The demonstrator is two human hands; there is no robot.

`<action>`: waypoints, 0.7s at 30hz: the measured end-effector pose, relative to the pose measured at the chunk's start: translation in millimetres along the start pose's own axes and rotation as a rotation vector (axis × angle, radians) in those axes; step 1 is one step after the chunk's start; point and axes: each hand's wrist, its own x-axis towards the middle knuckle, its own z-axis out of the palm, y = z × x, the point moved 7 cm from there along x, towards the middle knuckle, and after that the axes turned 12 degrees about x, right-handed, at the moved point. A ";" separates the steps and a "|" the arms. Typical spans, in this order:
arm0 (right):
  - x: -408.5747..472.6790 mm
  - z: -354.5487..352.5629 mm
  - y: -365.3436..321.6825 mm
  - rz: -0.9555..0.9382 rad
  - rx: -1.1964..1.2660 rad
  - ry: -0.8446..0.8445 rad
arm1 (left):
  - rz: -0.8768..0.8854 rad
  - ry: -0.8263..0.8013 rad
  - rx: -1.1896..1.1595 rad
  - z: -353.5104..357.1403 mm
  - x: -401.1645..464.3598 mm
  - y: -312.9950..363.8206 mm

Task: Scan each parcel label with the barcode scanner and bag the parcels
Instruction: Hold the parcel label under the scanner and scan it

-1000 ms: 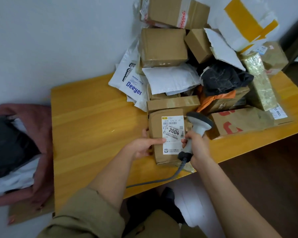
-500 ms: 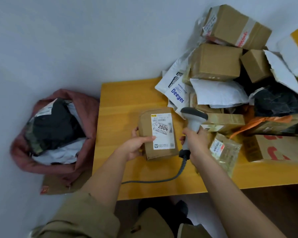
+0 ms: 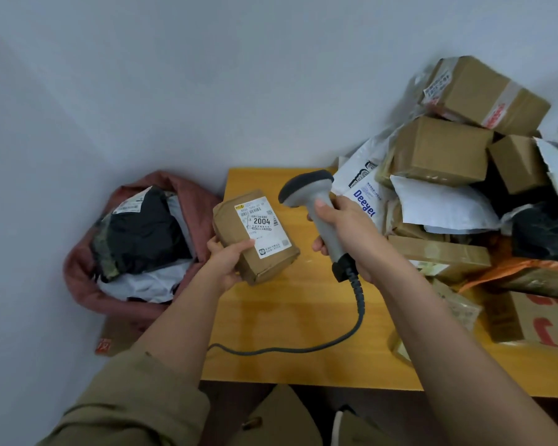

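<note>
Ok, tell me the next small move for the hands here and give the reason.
Probably carry the brown parcel left and drop it into the red bag. The left hand holds it lifted off the table at the edge nearest the bag, and the right hand has the barcode scanner tilted up, not aimed at the label.

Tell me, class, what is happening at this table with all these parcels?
A person is working through a pile of parcels heaped on the right of a wooden table. The left hand holds a small brown parcel above the table, its white label facing up. The right hand grips a corded barcode scanner, its head turned toward that label. On the floor at the left, a reddish bag already holds several parcels.
</note>
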 end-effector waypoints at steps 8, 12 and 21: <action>-28.4 5.1 -48.6 -0.074 -0.067 -0.058 | -0.014 0.020 -0.069 0.2 0.3 4.4; -39.5 -1.8 -61.9 -0.103 -0.052 -0.056 | -0.020 0.016 -0.067 9.3 -1.6 4.7; -54.5 -25.4 -78.6 -0.148 -0.044 -0.025 | -0.038 -0.002 -0.060 30.3 -8.0 0.2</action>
